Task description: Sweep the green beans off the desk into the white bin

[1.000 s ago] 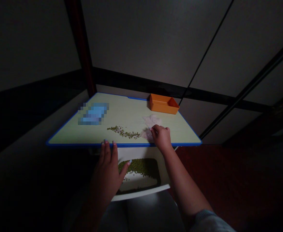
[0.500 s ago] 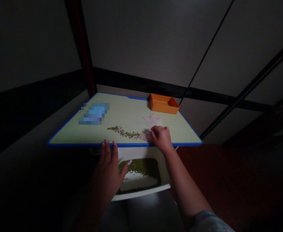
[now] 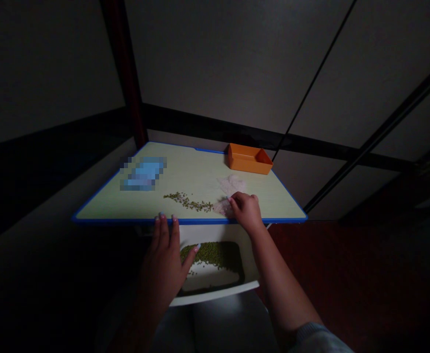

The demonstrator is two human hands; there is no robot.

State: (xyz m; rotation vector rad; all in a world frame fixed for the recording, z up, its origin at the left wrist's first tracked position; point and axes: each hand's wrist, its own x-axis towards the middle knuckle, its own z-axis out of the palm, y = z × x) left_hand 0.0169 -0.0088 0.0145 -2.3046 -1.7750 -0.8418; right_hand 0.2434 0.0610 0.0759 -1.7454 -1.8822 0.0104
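Still, little differs from the earlier frames: the right hand (image 3: pixel 246 211) stays at the pale material (image 3: pixel 232 184), perhaps a sheer bag, on the tabletop (image 3: pixel 196 171). Its fingers are bunched narrow; whether they grip anything, I cannot tell. The left hand (image 3: pixel 163 262) is spread wide, fingertips at the blue edge (image 3: pixel 115 221). Counted: two hands, one orange tray (image 3: pixel 250 164), one pixelated blue item (image 3: pixel 145 172), one open drawer (image 3: pixel 215 296); green grains (image 3: pixel 196 205), too many to count, lie on the tabletop and in the drawer.

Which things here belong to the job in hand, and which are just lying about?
In use, it seems:
pale heap, by the right hand
green grains, on table and in bin

Apparently just lying about:
orange box
blurred blue item
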